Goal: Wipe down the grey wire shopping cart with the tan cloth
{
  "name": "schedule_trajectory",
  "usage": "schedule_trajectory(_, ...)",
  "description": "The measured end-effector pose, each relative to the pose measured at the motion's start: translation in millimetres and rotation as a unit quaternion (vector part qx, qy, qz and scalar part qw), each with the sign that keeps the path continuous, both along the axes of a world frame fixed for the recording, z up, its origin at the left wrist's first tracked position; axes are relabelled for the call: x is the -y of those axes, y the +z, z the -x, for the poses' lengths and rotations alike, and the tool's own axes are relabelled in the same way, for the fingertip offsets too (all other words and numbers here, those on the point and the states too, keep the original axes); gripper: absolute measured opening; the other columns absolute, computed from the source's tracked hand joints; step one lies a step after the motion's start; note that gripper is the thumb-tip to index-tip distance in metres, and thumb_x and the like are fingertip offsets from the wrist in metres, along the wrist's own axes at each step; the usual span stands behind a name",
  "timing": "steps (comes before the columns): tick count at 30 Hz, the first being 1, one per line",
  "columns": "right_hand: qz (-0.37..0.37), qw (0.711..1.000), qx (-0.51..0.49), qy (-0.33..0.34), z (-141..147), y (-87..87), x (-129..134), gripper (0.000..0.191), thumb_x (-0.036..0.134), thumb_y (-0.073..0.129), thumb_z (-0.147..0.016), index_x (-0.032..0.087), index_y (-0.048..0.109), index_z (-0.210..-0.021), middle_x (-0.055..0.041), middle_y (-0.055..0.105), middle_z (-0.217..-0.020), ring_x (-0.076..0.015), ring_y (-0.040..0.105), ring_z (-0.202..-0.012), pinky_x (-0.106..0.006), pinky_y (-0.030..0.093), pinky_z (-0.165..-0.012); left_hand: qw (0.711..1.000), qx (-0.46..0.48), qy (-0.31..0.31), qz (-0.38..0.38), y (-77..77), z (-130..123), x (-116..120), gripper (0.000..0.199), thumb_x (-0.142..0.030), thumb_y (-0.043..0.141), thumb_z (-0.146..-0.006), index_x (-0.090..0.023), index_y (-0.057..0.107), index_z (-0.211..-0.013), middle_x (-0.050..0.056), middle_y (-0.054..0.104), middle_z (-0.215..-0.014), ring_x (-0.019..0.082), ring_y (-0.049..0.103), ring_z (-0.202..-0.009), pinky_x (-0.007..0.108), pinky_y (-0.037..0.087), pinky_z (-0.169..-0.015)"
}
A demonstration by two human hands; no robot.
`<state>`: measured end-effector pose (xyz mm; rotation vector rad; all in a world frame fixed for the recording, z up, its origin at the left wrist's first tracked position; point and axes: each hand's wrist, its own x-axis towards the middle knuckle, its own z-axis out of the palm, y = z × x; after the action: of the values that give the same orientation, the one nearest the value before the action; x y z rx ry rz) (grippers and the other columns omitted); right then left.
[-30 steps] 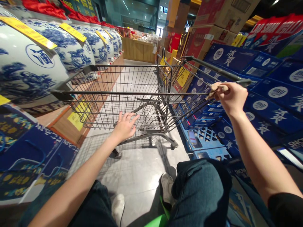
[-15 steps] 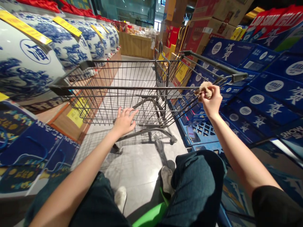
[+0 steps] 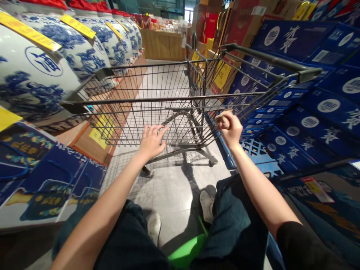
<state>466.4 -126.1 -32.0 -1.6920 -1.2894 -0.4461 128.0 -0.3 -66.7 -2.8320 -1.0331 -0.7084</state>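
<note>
A dark wire shopping cart (image 3: 135, 101) stands side-on right in front of me, its handle (image 3: 275, 60) toward the right. My right hand (image 3: 233, 131) is closed around a crumpled beige cloth (image 3: 223, 119) by the side wires at the handle end of the basket. Whether the cloth touches the wires I cannot tell. My left hand (image 3: 153, 141) has its fingers spread against or just in front of the lower side wires, holding nothing. The basket holds nothing that I can see.
Large blue-and-white jars (image 3: 42, 71) line a wooden ledge on the left, with blue gift bags (image 3: 42, 176) nearer me. Stacked blue cartons (image 3: 309, 116) rise on the right beside a blue plastic pallet (image 3: 258, 153). Between my legs is a green seat (image 3: 188, 252).
My right hand has moved left and down with the cloth, from near the upper rail to the lower side wires. The view has shifted a little; my left hand stays spread by the basket.
</note>
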Motion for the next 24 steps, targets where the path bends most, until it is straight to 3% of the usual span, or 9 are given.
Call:
schedule_trajectory(3,-0.031,0.998,-0.039,-0.046,-5.9,6.1,-2.4,0.023,0.029,0.053,-0.086,0.022,0.064,-0.105,-0.014,0.076,-0.111,-0.025,0.071,-0.105,-0.04,0.056,-0.099,1.0,0.0,0.003,-0.003,-0.7,0.3,1.5,0.058,-0.03,0.049,-0.098,-0.023,0.054,-0.155,0.012,0.056,-0.152,0.033,0.045,-0.146,0.062,0.017,-0.132)
schedule_trajectory(6,0.08,0.995,-0.064,0.0,7.9,-5.8,-5.4,0.013,0.026,0.06,-0.077,0.024,0.065,-0.089,-0.0085,0.078,-0.094,-0.025,0.072,-0.086,-0.038,0.058,-0.084,1.0,0.003,0.005,-0.004,-1.2,0.3,1.2,0.06,-0.029,0.053,-0.096,-0.024,0.053,-0.156,0.011,0.056,-0.152,0.034,0.045,-0.145,0.062,0.018,-0.131)
schedule_trajectory(8,0.127,0.989,-0.067,0.031,17.7,-9.7,-8.0,0.013,0.023,0.062,-0.074,0.025,0.066,-0.086,-0.007,0.078,-0.094,-0.0258,0.072,-0.086,-0.038,0.057,-0.082,1.0,0.004,0.005,-0.004,-0.9,0.2,0.5,0.063,-0.029,0.056,-0.094,-0.027,0.052,-0.156,0.01,0.056,-0.152,0.035,0.045,-0.145,0.062,0.019,-0.131)
schedule_trajectory(9,0.115,0.991,-0.066,0.033,19.4,-8.3,-9.4,0.014,0.023,0.061,-0.075,0.025,0.066,-0.088,-0.0073,0.078,-0.097,-0.0259,0.072,-0.089,-0.038,0.057,-0.085,1.0,0.004,0.005,-0.004,-0.7,0.1,0.2,0.063,-0.029,0.056,-0.093,-0.027,0.052,-0.157,0.01,0.057,-0.152,0.035,0.046,-0.144,0.062,0.019,-0.131)
schedule_trajectory(13,-0.055,0.996,-0.059,-0.033,3.5,7.8,-12.8,0.023,0.028,0.052,-0.088,0.022,0.065,-0.106,-0.01,0.074,-0.112,-0.0247,0.07,-0.107,-0.038,0.054,-0.097,1.0,0.007,0.013,-0.003,-0.4,-1.6,0.1,0.059,-0.031,0.054,-0.095,-0.025,0.055,-0.154,0.012,0.058,-0.151,0.035,0.047,-0.143,0.062,0.02,-0.13)
schedule_trajectory(15,-0.078,0.992,-0.071,-0.063,-6.5,8.9,-12.7,0.028,0.03,0.048,-0.091,0.021,0.064,-0.112,-0.0103,0.072,-0.114,-0.0241,0.069,-0.108,-0.038,0.053,-0.097,1.0,0.013,0.014,-0.002,-0.9,-2.7,0.3,0.06,-0.031,0.055,-0.094,-0.026,0.055,-0.154,0.011,0.058,-0.151,0.035,0.046,-0.143,0.063,0.02,-0.13)
schedule_trajectory(20,0.067,0.991,-0.095,-0.064,-4.1,-12.5,-7.8,0.016,0.029,0.058,-0.081,0.025,0.065,-0.095,-0.0058,0.076,-0.093,-0.0246,0.069,-0.086,-0.034,0.054,-0.08,1.0,0.013,0.004,0.0,-0.2,-2.2,0.2,0.065,-0.03,0.057,-0.092,-0.027,0.053,-0.156,0.011,0.058,-0.152,0.036,0.047,-0.144,0.064,0.02,-0.13)
schedule_trajectory(24,0.128,0.989,-0.047,-0.064,-1.3,-16.0,2.0,0.018,0.027,0.06,-0.079,0.027,0.067,-0.095,-0.0067,0.079,-0.102,-0.0271,0.071,-0.093,-0.034,0.051,-0.078,0.999,-0.018,-0.024,-0.017,4.2,8.4,-1.2,0.059,-0.026,0.05,-0.096,-0.023,0.055,-0.154,0.011,0.057,-0.156,0.034,0.047,-0.147,0.061,0.026,-0.129)
